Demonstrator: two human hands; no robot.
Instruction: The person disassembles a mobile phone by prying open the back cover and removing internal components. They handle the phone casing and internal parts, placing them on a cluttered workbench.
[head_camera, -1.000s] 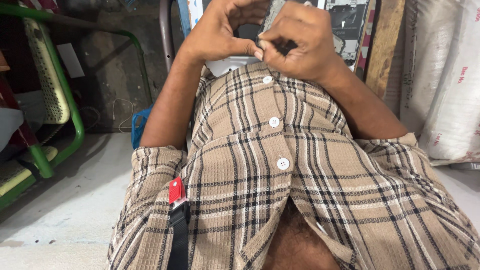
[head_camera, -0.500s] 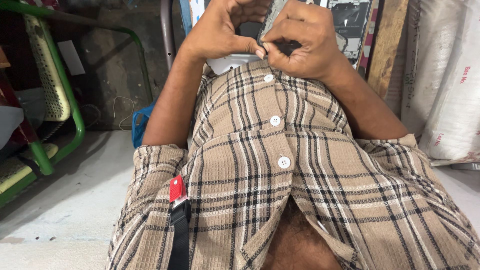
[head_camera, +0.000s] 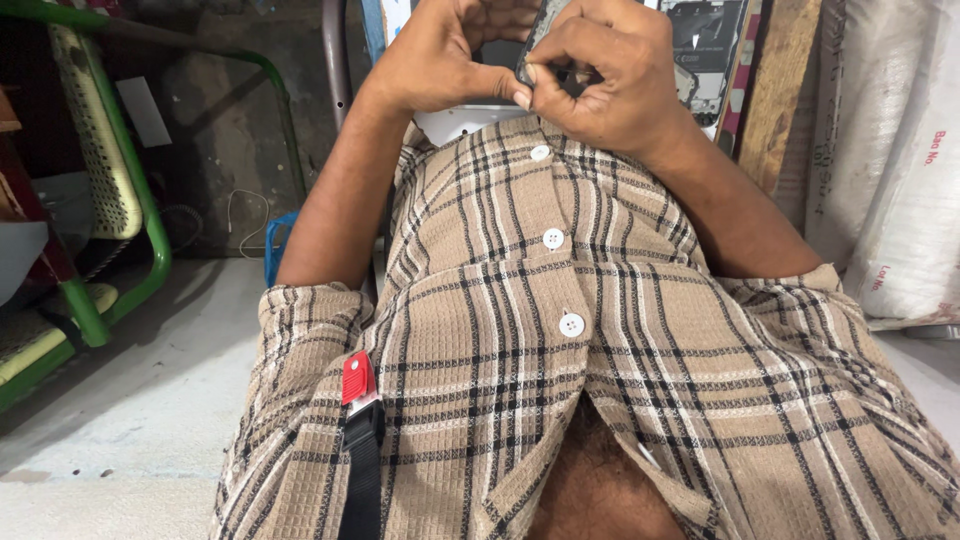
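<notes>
A plaid shirt (head_camera: 600, 330) fills most of the view, a green chair (head_camera: 120, 200) off to one side; above the collar the left hand (head_camera: 440, 60) and right hand (head_camera: 600, 80) both pinch shut on a small dark device (head_camera: 545, 25) held between them

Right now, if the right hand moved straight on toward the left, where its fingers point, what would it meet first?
Probably the left hand: the right hand already pinches the small dark object against it, though depth is unclear.
</notes>
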